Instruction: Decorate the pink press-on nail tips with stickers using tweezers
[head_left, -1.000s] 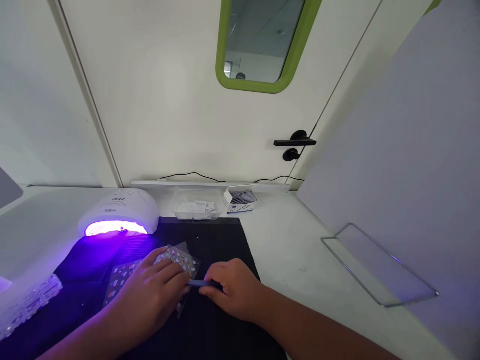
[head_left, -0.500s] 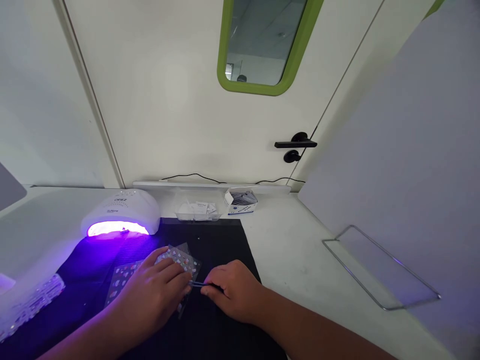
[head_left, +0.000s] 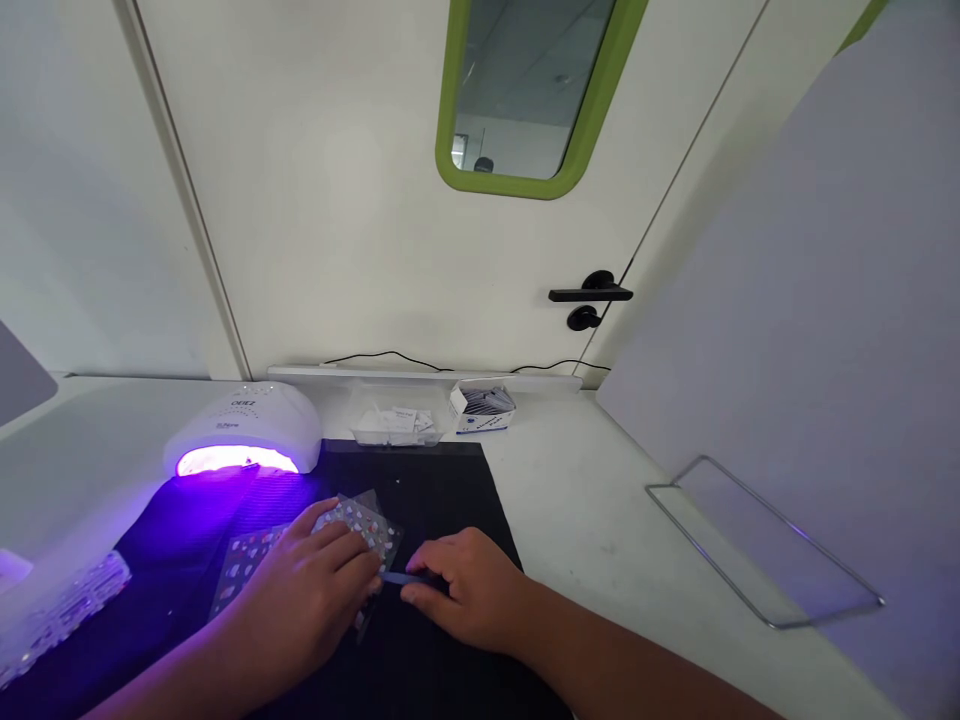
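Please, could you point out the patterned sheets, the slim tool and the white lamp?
Patterned sheets [head_left: 369, 523]: head view, one sheet's printed surface.
Slim tool [head_left: 399, 578]: head view, exposed length.
White lamp [head_left: 247, 427]: head view, middle of housing.

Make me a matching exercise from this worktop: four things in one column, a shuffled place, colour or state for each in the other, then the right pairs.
Column one
1. Sticker sheets
2. Slim tool
3. Lamp
4. Door handle

Column two
A. Lit purple at its opening
B. Black, below the green-framed window
C. Under the left hand, on the dark mat
D. Held in the fingers of the right hand

Right pairs: 1-C, 2-D, 3-A, 4-B
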